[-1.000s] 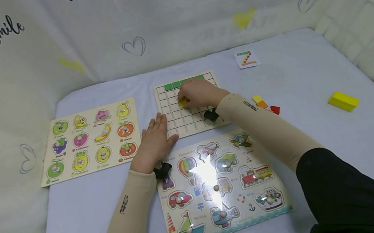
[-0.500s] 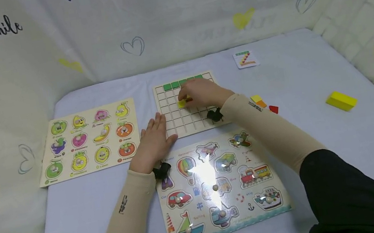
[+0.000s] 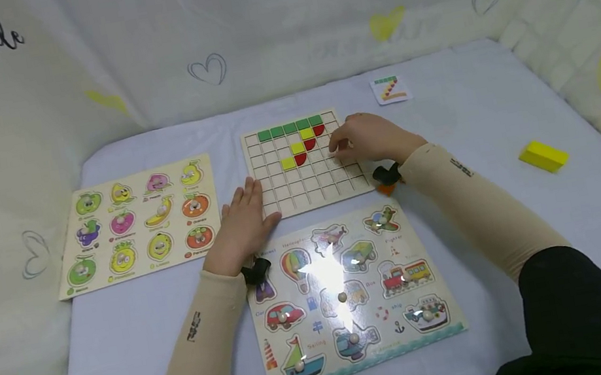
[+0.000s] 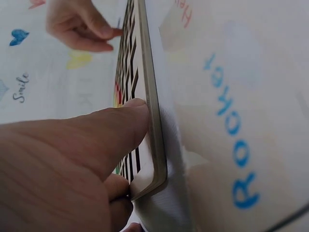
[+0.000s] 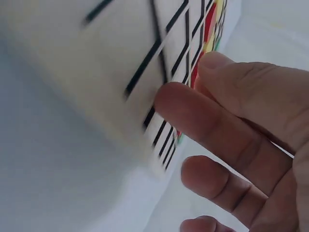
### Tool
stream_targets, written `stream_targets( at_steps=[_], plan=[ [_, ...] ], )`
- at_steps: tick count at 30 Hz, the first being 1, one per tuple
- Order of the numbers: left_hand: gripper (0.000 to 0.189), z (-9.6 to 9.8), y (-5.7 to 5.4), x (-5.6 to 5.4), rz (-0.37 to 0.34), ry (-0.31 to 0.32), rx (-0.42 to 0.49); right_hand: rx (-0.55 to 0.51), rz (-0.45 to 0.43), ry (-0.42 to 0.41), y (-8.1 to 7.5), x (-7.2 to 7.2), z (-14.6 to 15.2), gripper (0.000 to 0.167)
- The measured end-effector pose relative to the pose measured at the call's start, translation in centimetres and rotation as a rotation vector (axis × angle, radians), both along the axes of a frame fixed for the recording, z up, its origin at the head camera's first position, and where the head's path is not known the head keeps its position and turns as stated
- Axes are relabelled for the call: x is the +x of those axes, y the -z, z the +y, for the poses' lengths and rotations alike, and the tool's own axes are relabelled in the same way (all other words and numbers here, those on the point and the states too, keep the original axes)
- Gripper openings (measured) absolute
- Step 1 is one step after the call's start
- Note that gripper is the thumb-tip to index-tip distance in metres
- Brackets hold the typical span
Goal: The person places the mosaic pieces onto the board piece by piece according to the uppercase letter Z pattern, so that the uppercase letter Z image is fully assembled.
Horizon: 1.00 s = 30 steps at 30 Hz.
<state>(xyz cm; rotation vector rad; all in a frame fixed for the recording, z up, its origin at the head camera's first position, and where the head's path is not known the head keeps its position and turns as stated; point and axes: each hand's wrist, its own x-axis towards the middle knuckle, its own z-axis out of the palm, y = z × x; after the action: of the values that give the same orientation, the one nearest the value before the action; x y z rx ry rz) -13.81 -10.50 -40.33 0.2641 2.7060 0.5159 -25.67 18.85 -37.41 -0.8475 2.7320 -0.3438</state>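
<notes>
The grid board (image 3: pixel 312 183) lies between left grip (image 3: pixel 241 227) and right grip (image 3: pixel 372 137).

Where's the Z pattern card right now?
In the head view, the Z pattern card lies near the far edge of the table, right of the grid board and beyond the right hand.

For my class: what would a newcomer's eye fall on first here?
Probably the white glare on the vehicle puzzle board, nearest the person. Next, the green, yellow and red pieces on the grid board, between the left hand and right hand. Alone on the table's right lies a yellow block.
</notes>
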Motion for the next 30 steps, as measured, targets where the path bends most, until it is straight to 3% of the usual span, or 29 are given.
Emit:
stream_targets(
  at_steps=[6,14,30],
  plan=[
    [0.085,-0.4,-0.3,0.0,-0.002,-0.007,0.005,-0.035,-0.006,0.015,-0.5,0.6,3.1,0.018],
    [0.085,-0.6,-0.3,0.0,-0.019,-0.009,0.007,0.011,-0.010,0.058,-0.7,1.6,6.4,0.018],
    [0.085,-1.2,-0.7,0.3,-0.026,0.003,-0.003,0.032,-0.023,0.158,-1.4,5.9,11.8,0.014]
  ],
)
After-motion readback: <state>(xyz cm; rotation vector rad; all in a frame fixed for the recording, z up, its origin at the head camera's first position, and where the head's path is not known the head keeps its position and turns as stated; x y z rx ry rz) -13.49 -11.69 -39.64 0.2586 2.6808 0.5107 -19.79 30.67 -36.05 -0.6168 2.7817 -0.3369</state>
